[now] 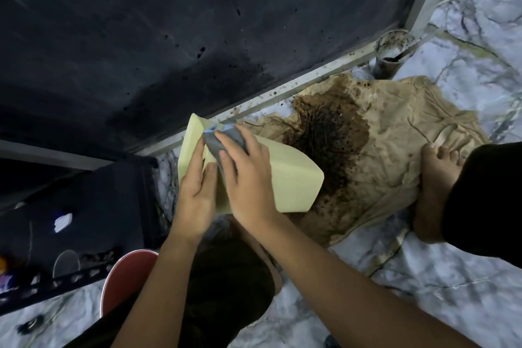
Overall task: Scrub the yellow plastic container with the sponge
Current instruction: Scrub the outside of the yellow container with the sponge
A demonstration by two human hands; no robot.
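A pale yellow plastic container (285, 175) lies tilted on its side above the floor, its open end toward the dark wall. My left hand (195, 195) grips its near left edge, thumb on the outside. My right hand (245, 178) presses a grey sponge (217, 141) against the container's upper face near the rim. The sponge is partly hidden under my fingers.
A beige cloth (395, 150) with a large dark brown stain is spread on the marble floor (423, 277) under the container. My bare foot (435, 178) rests on it. A dirty cup (392, 51) stands by the wall. A black crate (84, 220) and a red stool (121, 277) are at left.
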